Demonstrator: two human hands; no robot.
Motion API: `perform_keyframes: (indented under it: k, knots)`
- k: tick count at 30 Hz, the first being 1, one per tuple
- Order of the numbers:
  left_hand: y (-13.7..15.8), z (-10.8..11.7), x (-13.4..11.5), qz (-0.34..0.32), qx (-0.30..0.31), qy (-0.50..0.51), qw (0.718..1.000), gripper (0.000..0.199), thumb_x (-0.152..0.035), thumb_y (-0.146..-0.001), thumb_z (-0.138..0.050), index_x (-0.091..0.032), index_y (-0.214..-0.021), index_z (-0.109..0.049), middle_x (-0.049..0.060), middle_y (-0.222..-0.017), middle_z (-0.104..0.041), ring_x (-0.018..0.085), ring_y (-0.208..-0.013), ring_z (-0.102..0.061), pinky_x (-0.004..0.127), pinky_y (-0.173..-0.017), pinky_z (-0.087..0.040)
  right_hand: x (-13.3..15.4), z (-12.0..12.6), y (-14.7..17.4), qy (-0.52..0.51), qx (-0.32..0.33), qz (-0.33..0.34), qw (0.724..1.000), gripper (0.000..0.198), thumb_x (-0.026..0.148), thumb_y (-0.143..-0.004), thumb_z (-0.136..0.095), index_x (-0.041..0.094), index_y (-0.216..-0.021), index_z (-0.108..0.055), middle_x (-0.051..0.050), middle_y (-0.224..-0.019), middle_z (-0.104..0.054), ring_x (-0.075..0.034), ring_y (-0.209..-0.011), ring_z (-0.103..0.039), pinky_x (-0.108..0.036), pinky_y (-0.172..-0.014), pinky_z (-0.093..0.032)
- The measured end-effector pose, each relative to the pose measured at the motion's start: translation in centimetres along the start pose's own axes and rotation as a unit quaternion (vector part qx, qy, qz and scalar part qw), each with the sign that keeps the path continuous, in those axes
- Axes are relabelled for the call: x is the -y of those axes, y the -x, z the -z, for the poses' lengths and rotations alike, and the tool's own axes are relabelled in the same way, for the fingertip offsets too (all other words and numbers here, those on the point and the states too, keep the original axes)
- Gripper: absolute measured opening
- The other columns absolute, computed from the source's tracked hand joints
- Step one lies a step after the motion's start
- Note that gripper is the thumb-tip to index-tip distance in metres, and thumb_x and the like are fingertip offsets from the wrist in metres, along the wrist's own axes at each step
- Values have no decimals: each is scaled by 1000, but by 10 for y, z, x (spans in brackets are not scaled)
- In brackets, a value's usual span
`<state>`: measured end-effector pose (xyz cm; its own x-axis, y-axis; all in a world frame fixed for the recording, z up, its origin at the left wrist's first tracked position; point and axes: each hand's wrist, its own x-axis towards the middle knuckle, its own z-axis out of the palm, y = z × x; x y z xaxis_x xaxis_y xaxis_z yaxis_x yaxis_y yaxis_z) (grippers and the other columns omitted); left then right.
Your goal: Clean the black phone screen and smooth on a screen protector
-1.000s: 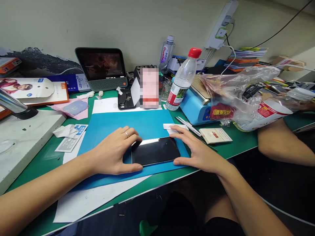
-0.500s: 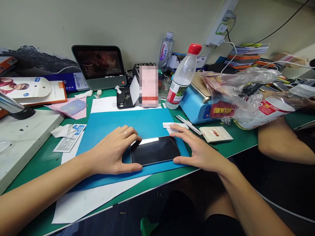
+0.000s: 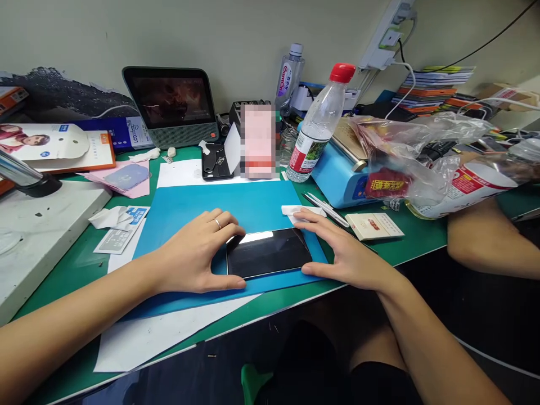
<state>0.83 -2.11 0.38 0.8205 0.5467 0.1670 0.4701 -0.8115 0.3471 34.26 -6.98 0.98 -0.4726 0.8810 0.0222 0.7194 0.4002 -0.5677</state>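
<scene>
A smartphone (image 3: 270,254) lies sideways on the blue mat (image 3: 189,199), its dark glossy face up with a bright reflection along the far edge. My left hand (image 3: 202,250) grips its left end, thumb at the near edge and bent fingers at the far edge. A ring circles one finger of that hand. At the right end, my right hand (image 3: 341,247) holds the phone's corners between thumb and fingertips. A folded white tissue (image 3: 291,211) lies just beyond the right fingers. Below the mat, a white paper sheet (image 3: 156,334) pokes out.
Behind the mat stand a smart display (image 3: 175,107), a black phone case (image 3: 217,163) and a red-capped water bottle (image 3: 316,126). Rightward are a blue machine (image 3: 341,180), pens (image 3: 327,208), a small card box (image 3: 374,226) and another person's arm (image 3: 485,236). A white stand base (image 3: 54,225) sits left.
The whole view has shifted slightly, so the scene sits a little higher and to the right. Both hands keep the same hold at the phone's ends.
</scene>
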Motion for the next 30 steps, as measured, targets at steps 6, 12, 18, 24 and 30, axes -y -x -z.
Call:
perform_keyframes:
  k: [6, 12, 18, 24, 30]
  knots:
    - [-1, 4, -4, 13, -5, -30, 999, 74, -79, -79, -66, -18, -122, -60, 10, -115, -62, 30, -99, -53, 46, -88, -39, 0, -1, 0, 6, -7, 5, 1000, 72, 58, -88, -73, 27, -150, -52, -11, -165, -42, -35, -154, -35, -57, -124, -33]
    - [-2, 4, -2, 7, 6, -16, 1000, 68, -73, -83, -65, -16, -121, -59, 10, -111, -61, 28, -96, -51, 45, -84, -39, 2, -3, -1, 3, -28, 1, 1000, 69, 56, -86, -75, 29, -146, -56, -11, -162, -47, -38, -152, -39, -60, -122, -37]
    - [-2, 5, -1, 6, 16, 8, 1000, 64, -70, -86, -65, -17, -121, -57, 10, -113, -60, 29, -98, -52, 46, -87, -41, 4, -3, -1, -4, -34, -9, 999, 68, 58, -85, -76, 29, -144, -59, -11, -160, -50, -38, -151, -40, -59, -122, -37]
    - [-3, 5, -1, 0, 22, 23, 999, 62, -69, -88, -65, -18, -122, -56, 10, -112, -60, 29, -99, -52, 45, -87, -43, 3, -4, 0, -16, -32, -13, 999, 72, 59, -84, -76, 29, -146, -56, -10, -162, -47, -37, -153, -37, -57, -123, -35]
    - [-3, 5, 1, -3, 19, 24, 1000, 60, -70, -88, -63, -18, -118, -58, 10, -109, -59, 29, -97, -52, 44, -84, -44, 2, -6, -1, -65, -172, 19, 983, 45, 43, -99, -62, 32, -143, -60, -7, -149, -61, -31, -144, -51, -53, -121, -40]
